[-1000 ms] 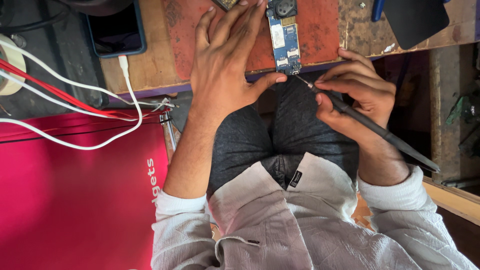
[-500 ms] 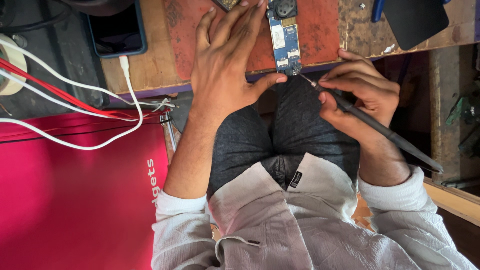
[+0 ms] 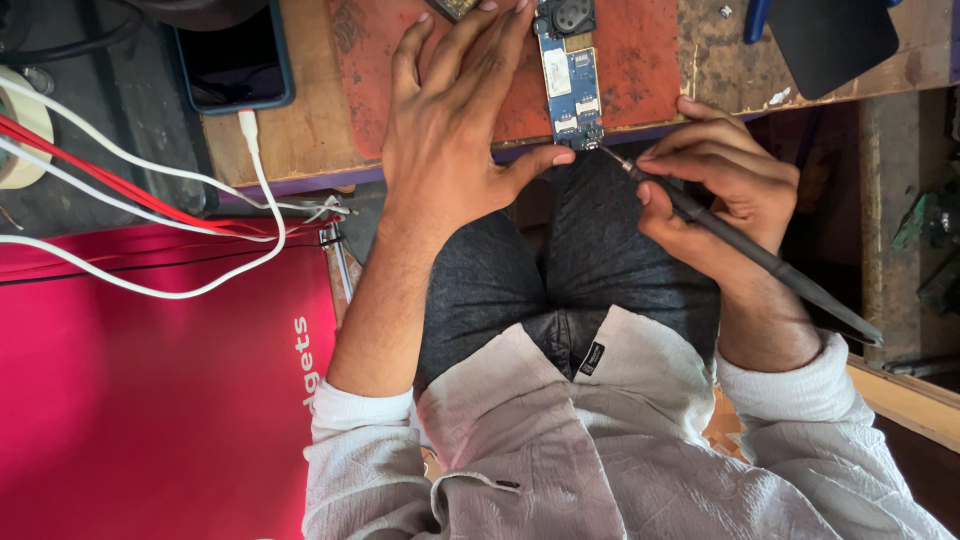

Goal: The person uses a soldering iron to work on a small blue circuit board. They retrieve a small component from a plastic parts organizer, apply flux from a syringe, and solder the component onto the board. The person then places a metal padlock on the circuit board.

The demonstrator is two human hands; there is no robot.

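Right hand [image 3: 722,190] pinches a thin black soldering iron [image 3: 745,250] pen-style near its front, tip right at the near end of the blue circuit board [image 3: 570,75]; the iron looks light and stiff, best gripped on the handle, well back from the tip. Left hand [image 3: 455,140] lies flat with fingers spread on the red mat [image 3: 640,60], holding nothing, thumb touching the board's near end; the board lies flat at the tabletop [image 3: 290,140] edge, light, rigid, likely fragile, so hold its edges. No containers visible; a dark phone [image 3: 235,55] lies farther left.
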